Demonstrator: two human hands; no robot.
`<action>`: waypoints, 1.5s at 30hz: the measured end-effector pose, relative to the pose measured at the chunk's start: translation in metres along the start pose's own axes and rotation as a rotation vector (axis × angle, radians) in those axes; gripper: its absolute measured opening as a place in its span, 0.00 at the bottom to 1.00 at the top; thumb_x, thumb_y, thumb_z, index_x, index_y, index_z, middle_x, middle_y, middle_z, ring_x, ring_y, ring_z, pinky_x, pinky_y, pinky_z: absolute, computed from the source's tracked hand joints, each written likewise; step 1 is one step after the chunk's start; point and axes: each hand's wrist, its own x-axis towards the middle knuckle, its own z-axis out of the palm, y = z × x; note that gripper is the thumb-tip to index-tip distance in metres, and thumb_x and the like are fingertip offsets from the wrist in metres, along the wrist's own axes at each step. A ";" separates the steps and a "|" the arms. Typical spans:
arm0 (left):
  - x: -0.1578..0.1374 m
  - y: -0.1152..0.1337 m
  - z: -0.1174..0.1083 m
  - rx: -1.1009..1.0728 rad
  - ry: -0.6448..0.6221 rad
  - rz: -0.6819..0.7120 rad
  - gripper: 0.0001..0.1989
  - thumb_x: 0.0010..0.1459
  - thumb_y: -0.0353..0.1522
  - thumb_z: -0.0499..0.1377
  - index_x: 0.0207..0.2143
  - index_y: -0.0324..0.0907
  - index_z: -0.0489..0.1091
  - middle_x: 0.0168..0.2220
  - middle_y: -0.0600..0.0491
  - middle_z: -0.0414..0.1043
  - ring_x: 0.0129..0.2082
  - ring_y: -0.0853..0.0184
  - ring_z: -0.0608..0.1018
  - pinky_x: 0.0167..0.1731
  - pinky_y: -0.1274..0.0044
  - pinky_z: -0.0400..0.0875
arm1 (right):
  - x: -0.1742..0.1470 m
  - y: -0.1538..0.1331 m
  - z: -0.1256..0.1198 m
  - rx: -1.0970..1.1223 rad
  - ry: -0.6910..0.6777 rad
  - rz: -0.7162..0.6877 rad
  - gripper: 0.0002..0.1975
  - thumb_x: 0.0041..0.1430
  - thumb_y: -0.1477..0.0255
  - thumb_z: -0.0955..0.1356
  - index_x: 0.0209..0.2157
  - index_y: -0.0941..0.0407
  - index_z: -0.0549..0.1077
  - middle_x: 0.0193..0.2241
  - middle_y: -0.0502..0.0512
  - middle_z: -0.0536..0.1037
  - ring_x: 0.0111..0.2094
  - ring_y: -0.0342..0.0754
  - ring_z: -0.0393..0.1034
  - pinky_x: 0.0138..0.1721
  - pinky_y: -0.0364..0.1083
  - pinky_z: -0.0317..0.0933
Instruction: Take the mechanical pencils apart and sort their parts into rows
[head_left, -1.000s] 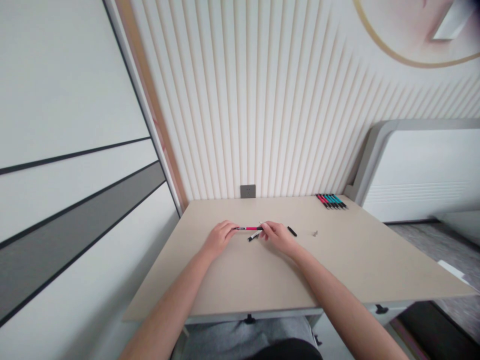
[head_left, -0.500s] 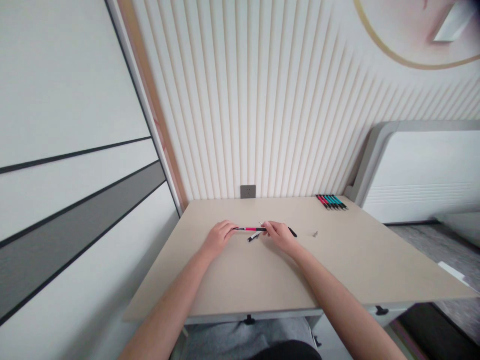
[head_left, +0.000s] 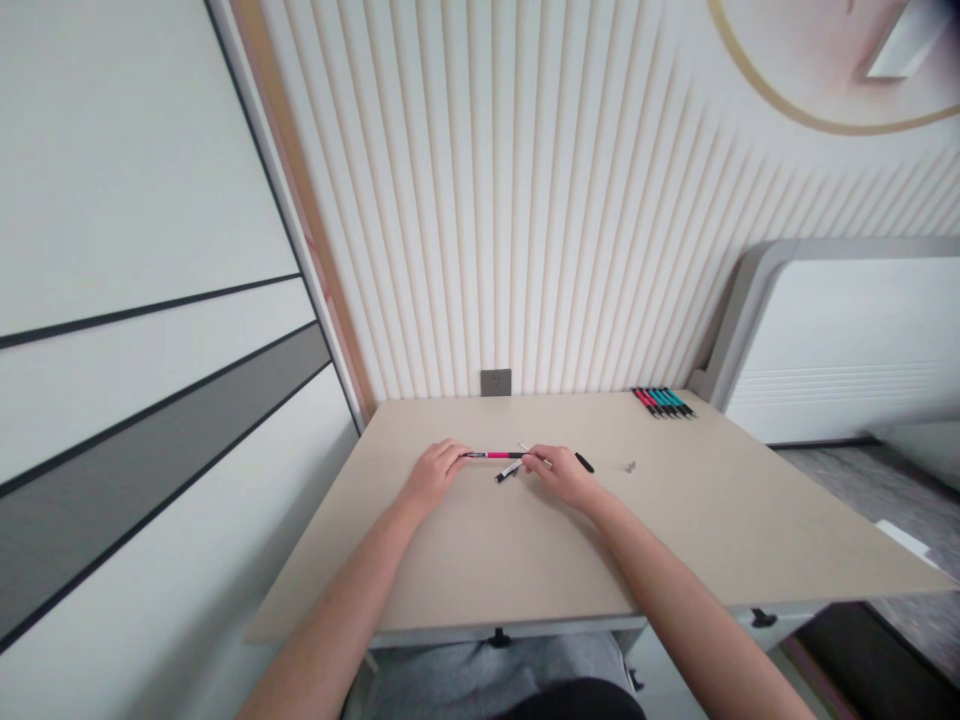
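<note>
A red and black pen (head_left: 498, 455) is held level above the table, stretched between my two hands. My left hand (head_left: 439, 472) pinches its left end, and my right hand (head_left: 553, 472) is closed on its right end, the fingers hiding that tip. Just below the pen, a white piece with a black end (head_left: 508, 472) lies slanted on the table, partly behind my right fingers. A black pen part (head_left: 585, 463) rests beside my right hand, to its right. Farther right lie small greyish pieces (head_left: 630, 467), too small to make out.
Several red and teal pens (head_left: 664, 402) lie in a row at the table's back right corner. The beige table (head_left: 517, 560) meets a ribbed wall with a dark socket (head_left: 496, 382). A white cabinet (head_left: 150, 480) stands left, and a bed headboard (head_left: 847, 340) right.
My right hand has shifted very slightly left along the pen, with a little less of its black part showing. My left hand keeps its hold.
</note>
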 end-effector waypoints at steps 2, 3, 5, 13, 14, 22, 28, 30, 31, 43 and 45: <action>0.000 -0.001 0.000 0.004 0.000 -0.005 0.10 0.67 0.34 0.52 0.43 0.44 0.71 0.38 0.51 0.74 0.39 0.65 0.75 0.41 0.72 0.69 | 0.001 0.001 0.001 0.006 0.038 -0.009 0.13 0.64 0.63 0.63 0.37 0.55 0.76 0.29 0.53 0.79 0.29 0.46 0.70 0.33 0.43 0.59; 0.000 -0.001 0.000 0.004 0.000 -0.008 0.10 0.67 0.34 0.52 0.43 0.44 0.71 0.38 0.51 0.74 0.39 0.65 0.75 0.41 0.72 0.69 | 0.001 0.001 0.001 0.010 0.058 -0.022 0.13 0.63 0.63 0.64 0.39 0.55 0.76 0.31 0.53 0.79 0.31 0.47 0.70 0.34 0.43 0.59; -0.001 -0.002 0.001 0.006 0.002 -0.010 0.10 0.67 0.34 0.52 0.43 0.44 0.71 0.38 0.51 0.74 0.39 0.65 0.75 0.42 0.72 0.69 | 0.002 0.002 0.001 0.004 0.075 -0.059 0.13 0.64 0.63 0.64 0.39 0.55 0.76 0.33 0.55 0.79 0.33 0.48 0.71 0.36 0.44 0.60; -0.001 -0.003 0.000 0.037 -0.013 0.028 0.10 0.67 0.35 0.52 0.45 0.44 0.71 0.39 0.50 0.75 0.40 0.64 0.75 0.42 0.71 0.69 | -0.002 0.000 0.000 -0.158 -0.023 -0.064 0.17 0.67 0.63 0.60 0.33 0.56 0.76 0.27 0.55 0.77 0.30 0.48 0.69 0.34 0.44 0.57; -0.001 -0.003 0.000 0.040 -0.012 0.022 0.10 0.67 0.35 0.52 0.45 0.44 0.71 0.39 0.50 0.75 0.40 0.64 0.75 0.42 0.71 0.69 | -0.002 0.001 0.001 -0.156 -0.024 -0.055 0.16 0.67 0.63 0.61 0.35 0.56 0.76 0.30 0.55 0.77 0.32 0.48 0.70 0.35 0.44 0.57; -0.001 -0.007 -0.004 0.029 0.091 -0.103 0.10 0.67 0.34 0.51 0.43 0.44 0.70 0.39 0.51 0.72 0.40 0.64 0.75 0.43 0.71 0.70 | 0.004 0.027 0.002 -0.219 0.172 0.092 0.11 0.63 0.73 0.63 0.42 0.55 0.77 0.40 0.60 0.79 0.42 0.52 0.70 0.47 0.50 0.59; -0.001 -0.009 -0.005 0.017 0.115 -0.136 0.10 0.67 0.34 0.50 0.43 0.44 0.70 0.40 0.51 0.72 0.42 0.63 0.75 0.44 0.71 0.70 | 0.001 0.031 0.000 -0.349 0.214 0.159 0.11 0.62 0.74 0.63 0.38 0.54 0.78 0.38 0.60 0.79 0.42 0.55 0.70 0.45 0.51 0.58; -0.001 -0.010 -0.006 0.017 0.124 -0.130 0.10 0.67 0.34 0.50 0.43 0.44 0.70 0.40 0.51 0.72 0.42 0.64 0.75 0.45 0.71 0.70 | 0.000 0.026 0.002 -0.361 0.197 0.163 0.11 0.62 0.74 0.63 0.38 0.54 0.78 0.38 0.60 0.79 0.43 0.55 0.70 0.45 0.51 0.57; -0.001 -0.010 -0.006 0.017 0.129 -0.127 0.10 0.67 0.34 0.50 0.43 0.44 0.70 0.40 0.52 0.72 0.42 0.64 0.75 0.45 0.71 0.70 | 0.000 0.024 0.002 -0.363 0.194 0.173 0.11 0.62 0.74 0.63 0.38 0.54 0.78 0.38 0.61 0.79 0.43 0.56 0.69 0.45 0.51 0.57; 0.000 -0.007 -0.007 0.048 0.093 -0.048 0.10 0.67 0.36 0.51 0.43 0.43 0.71 0.36 0.52 0.73 0.38 0.65 0.75 0.41 0.73 0.69 | -0.030 0.039 -0.059 -0.564 0.255 0.485 0.14 0.64 0.68 0.62 0.42 0.52 0.78 0.45 0.59 0.77 0.48 0.56 0.67 0.45 0.51 0.54; 0.000 -0.005 -0.005 0.049 0.077 -0.033 0.11 0.67 0.37 0.51 0.43 0.43 0.71 0.36 0.52 0.73 0.37 0.66 0.75 0.40 0.74 0.69 | -0.044 0.055 -0.077 -0.629 0.232 0.546 0.14 0.63 0.68 0.62 0.43 0.52 0.78 0.46 0.60 0.76 0.49 0.57 0.67 0.45 0.52 0.55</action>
